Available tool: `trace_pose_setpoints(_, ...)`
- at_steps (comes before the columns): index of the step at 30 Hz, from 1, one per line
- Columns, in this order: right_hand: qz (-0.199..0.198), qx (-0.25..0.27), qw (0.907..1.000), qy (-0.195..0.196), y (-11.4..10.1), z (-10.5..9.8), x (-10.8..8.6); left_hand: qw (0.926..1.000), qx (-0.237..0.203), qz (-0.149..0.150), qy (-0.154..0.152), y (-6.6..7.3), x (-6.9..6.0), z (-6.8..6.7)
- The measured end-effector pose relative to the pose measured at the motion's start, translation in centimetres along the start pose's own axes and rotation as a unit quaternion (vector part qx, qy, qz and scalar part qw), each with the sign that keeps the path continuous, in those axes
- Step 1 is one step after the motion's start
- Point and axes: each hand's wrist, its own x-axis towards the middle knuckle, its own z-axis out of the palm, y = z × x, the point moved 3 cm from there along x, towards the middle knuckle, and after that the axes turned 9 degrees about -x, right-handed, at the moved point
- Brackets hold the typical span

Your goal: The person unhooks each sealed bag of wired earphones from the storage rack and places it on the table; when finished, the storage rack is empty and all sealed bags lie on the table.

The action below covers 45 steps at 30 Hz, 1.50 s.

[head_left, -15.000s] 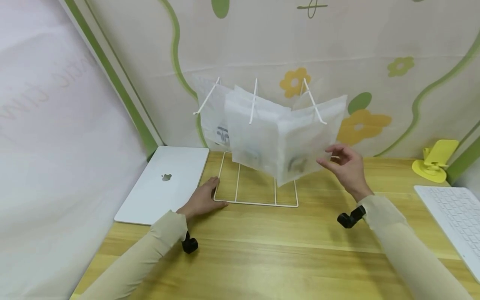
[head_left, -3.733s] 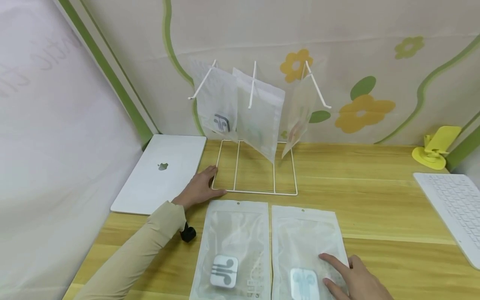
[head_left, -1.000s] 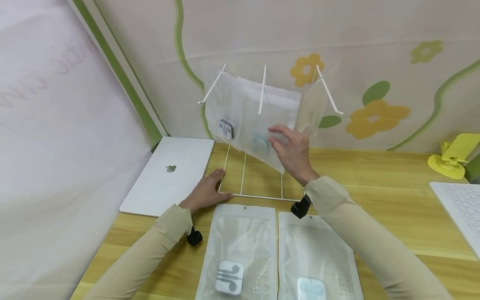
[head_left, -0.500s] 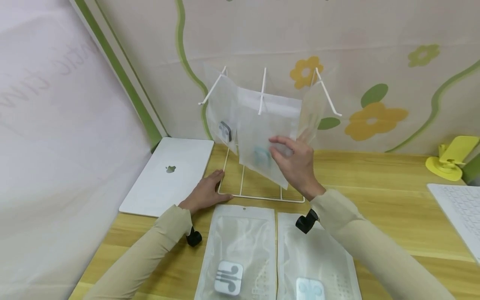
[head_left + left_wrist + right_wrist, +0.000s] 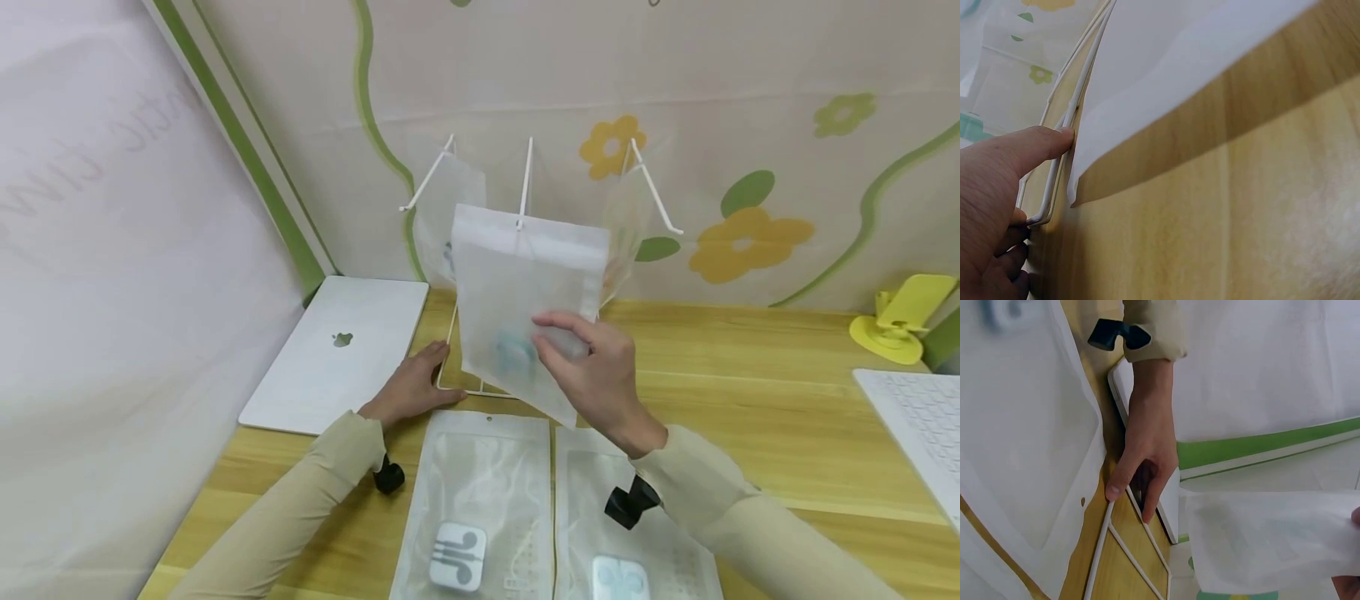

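A frosted zip pouch (image 5: 517,283) with light-blue earphones showing through hangs tilted, its top at the tip of the rack's middle hook. My right hand (image 5: 600,367) pinches this pouch by its right edge between thumb and fingers. The white wire rack (image 5: 527,175) stands behind; my left hand (image 5: 412,387) grips the front left corner of its base. In the left wrist view the thumb presses on the rack's front wire (image 5: 1054,181). Other pouches hang on the left hook (image 5: 450,192) and right hook (image 5: 630,208). Whether the middle hook still passes through the pouch's hole, I cannot tell.
Two pouches lie side by side on the wooden table in front: the left pouch (image 5: 487,467) holds grey-and-white earphones, the right pouch (image 5: 588,508) pale-blue ones. A silver laptop (image 5: 337,358) lies left, a white keyboard (image 5: 918,417) right, a yellow phone stand (image 5: 900,321) behind it.
Two pouches came off the rack and lie on the table. Over the last second my right hand has drawn the middle pouch forward and down along its hook. My left hand stays put.
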Motion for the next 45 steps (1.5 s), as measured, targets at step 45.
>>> trace_pose_setpoints(45,0.212,0.266,0.9400,-0.020,3.3,-15.6,-8.1,0.9999,-0.005,0.003,0.015,-0.6,-0.7,-1.0)
